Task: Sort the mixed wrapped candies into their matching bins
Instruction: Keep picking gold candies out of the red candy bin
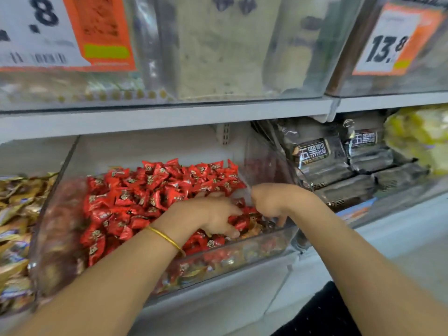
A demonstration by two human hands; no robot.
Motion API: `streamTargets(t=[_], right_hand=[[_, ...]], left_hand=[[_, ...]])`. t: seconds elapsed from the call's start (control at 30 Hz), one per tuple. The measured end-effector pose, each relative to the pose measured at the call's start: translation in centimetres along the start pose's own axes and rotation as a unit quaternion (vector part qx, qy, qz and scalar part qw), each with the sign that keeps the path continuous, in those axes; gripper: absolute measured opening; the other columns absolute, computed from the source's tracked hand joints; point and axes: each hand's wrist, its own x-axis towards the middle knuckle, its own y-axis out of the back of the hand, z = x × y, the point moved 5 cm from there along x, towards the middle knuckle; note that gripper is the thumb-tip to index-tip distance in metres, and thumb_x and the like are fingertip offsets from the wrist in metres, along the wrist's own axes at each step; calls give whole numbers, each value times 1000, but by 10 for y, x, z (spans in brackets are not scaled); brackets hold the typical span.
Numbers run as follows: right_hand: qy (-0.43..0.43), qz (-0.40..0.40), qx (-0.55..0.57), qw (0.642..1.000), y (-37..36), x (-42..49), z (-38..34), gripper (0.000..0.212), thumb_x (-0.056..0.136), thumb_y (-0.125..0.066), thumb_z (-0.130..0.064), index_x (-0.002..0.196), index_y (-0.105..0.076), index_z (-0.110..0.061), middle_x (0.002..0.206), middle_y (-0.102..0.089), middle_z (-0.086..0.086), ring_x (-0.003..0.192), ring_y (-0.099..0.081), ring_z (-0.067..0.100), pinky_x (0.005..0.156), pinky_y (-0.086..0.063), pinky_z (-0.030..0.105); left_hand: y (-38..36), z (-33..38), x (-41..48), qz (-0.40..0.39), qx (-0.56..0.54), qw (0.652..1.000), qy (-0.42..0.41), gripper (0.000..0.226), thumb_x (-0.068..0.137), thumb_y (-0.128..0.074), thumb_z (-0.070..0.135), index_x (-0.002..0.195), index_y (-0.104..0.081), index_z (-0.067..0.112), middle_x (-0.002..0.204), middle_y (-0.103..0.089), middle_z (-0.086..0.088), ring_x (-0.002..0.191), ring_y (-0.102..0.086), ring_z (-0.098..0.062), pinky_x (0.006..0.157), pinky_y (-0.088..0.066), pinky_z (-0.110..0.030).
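Observation:
A clear plastic bin (242, 257) on the lower shelf holds a heap of red wrapped candies (150, 195). A few brown and gold wrapped candies (254, 229) lie mixed in at its front right corner. My left hand (211, 214), with a gold bangle on the wrist, reaches into the heap and its curled fingers grip red candies. My right hand (274, 200) hangs over the bin's right corner with fingers pointing down into the brown candies; whether it holds one is hidden.
A bin of gold wrapped candies (14, 229) stands to the left. Dark wrapped packs (339, 166) and yellow packs (419, 137) fill the bins to the right. The upper shelf (169, 115) carries clear bins with price tags (390, 40).

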Motion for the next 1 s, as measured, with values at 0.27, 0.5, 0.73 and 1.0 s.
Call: streamTargets(t=[0.27,0.5,0.73,1.0], right_hand=[[-5,-55,198,979,-22,29,8,53,92,-29,11,137,-44,-12,141,-42,11,120,-49,33,83,-55,42],[-31,45,212,976,-9,37,16,52,91,-38,14,139,-39,-3,140,-41,17,110,-54,33,88,-52,39],[12,-34,90,995,-21,54,5,67,88,-50,10,146,-32,-18,149,-35,8,118,-54,28,86,-54,31],[-4,-37,127,991,-25,63,2,62,88,-59,1,142,-36,-20,143,-38,8,112,-54,29,81,-57,36]], left_hand=[[16,-23,-7,31,18,997,64,67,88,-57,42,146,-25,34,157,-16,3,145,-3,-20,115,1,-48],[21,-37,-12,66,5,995,79,63,89,-56,42,145,-30,32,158,-9,1,145,-2,-21,116,0,-46],[19,-33,-15,84,-25,994,61,61,89,-56,42,143,-32,31,156,-18,2,144,-6,-20,116,1,-46],[21,-33,-22,85,-63,993,49,59,88,-59,40,141,-36,30,155,-19,3,144,-7,-20,115,-2,-46]])
